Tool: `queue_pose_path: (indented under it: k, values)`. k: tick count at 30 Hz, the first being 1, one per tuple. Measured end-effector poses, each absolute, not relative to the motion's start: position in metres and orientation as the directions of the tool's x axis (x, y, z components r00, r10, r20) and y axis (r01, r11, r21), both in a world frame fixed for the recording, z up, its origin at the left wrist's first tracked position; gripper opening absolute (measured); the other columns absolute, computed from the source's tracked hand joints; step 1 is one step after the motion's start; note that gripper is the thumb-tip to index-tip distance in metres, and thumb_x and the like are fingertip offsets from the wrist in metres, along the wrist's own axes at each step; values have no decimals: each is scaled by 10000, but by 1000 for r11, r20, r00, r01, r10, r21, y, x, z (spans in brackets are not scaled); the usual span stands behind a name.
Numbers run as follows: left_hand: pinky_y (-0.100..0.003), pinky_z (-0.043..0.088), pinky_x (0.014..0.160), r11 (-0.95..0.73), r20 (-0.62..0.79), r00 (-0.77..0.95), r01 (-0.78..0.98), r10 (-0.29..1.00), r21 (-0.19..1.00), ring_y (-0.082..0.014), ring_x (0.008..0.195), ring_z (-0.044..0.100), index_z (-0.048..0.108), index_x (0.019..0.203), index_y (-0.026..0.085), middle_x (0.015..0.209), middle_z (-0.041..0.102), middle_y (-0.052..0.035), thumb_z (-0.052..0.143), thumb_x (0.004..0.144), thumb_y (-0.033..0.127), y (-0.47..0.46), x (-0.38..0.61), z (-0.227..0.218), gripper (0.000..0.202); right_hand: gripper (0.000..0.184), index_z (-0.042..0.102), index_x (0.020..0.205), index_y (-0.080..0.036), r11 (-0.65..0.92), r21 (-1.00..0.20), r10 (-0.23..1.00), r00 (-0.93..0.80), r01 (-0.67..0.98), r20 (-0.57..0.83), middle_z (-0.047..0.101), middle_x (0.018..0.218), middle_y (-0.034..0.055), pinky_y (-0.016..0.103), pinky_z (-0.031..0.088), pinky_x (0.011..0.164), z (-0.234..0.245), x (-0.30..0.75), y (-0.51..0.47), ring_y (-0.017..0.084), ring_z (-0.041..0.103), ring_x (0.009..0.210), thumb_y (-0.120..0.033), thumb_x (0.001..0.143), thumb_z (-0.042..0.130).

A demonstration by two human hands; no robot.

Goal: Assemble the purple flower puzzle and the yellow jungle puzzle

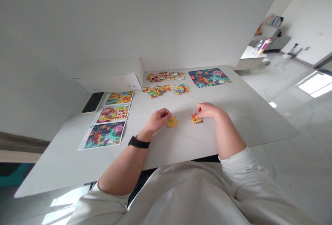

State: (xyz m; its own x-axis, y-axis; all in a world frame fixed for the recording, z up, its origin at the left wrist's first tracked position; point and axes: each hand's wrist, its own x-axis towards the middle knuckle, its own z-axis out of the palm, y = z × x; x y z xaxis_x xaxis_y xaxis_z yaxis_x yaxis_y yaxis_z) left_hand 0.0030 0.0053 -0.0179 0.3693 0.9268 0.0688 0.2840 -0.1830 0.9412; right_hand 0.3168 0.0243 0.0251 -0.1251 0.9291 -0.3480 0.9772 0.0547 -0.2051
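Over the white table, my left hand pinches the edge of a yellow jigsaw puzzle piece. To its right, my right hand has its thumb and fingers closed on an orange and yellow puzzle piece. The two pieces are apart, with bare table between them. Beyond my hands lies a spread of puzzle pieces in yellow, orange and teal. Behind that is a heap of mostly red and cream pieces. An assembled-looking dark blue puzzle picture lies at the back right.
On the left lies a printed sheet with three colourful pictures. Beside it are a dark-screened phone and a white box against the wall. The table's right edge faces a shiny tiled floor.
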Motion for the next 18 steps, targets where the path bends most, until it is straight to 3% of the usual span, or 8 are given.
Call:
queue_pose_path:
  k: [5,9,11,15,18]
  values:
    - [-256,376,559,-167,56,332,318,942,933,-128,577,511,695,857,194,658,600,14,715,888,601,3,4,-14,408,239,802,990,-246,44,-258,924,-138,965,-357,838,1036,28,268,434,652,24,319,26,198,740,884,-340,804,919]
    - [-271,362,545,-119,22,263,356,965,927,-123,516,450,614,664,205,548,513,17,580,937,733,1,3,-8,595,128,774,959,-240,10,-349,977,-83,937,-195,835,1002,41,262,452,692,29,312,26,192,741,881,-346,909,825]
    - [-277,375,549,-90,11,219,355,976,931,-125,508,453,566,605,213,529,516,5,544,936,776,0,2,-6,654,44,769,960,-241,35,-392,989,-88,919,-118,828,950,33,261,458,715,29,304,25,185,736,852,-280,941,762]
    - [-278,361,538,-65,12,159,328,987,942,-125,495,439,588,618,212,518,507,9,560,912,801,1,2,-6,658,204,758,1022,-240,159,-457,982,-187,875,-17,800,871,4,259,472,759,22,282,22,173,708,805,-109,904,654]
    - [-279,340,524,-56,13,144,298,989,953,-124,485,423,616,643,211,519,497,12,579,907,794,2,3,-7,641,259,735,1074,-246,222,-480,971,-239,849,26,778,872,0,272,490,781,14,268,20,180,693,803,-98,890,626]
